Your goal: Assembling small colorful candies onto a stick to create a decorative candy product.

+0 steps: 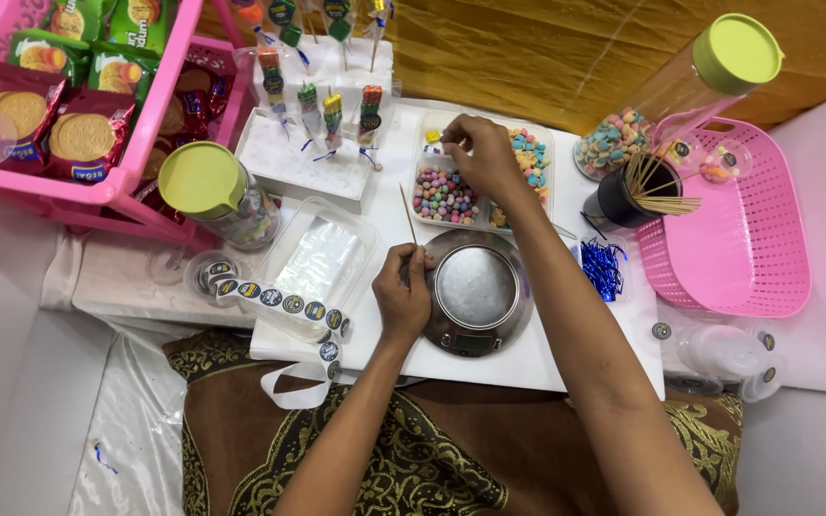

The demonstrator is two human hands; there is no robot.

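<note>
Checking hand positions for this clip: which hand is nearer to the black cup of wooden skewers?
Right. The right hand is over the clear candy tray, just left of the black cup of skewers. The left hand is farther away, holding a skewer beside the round scale.

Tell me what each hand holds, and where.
The left hand pinches a thin wooden skewer at its lower end. The right hand reaches into the candy tray; its fingers hide any candy.

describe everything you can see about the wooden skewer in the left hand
The wooden skewer is a thin, pale, bare stick with nothing threaded on it. The left hand pinches its lower end, so it points up and slightly left, away from the person. It stands over the white board, between the clear tray of plastic bags and the round metal scale. Whether its tip touches the board cannot be told.
</note>
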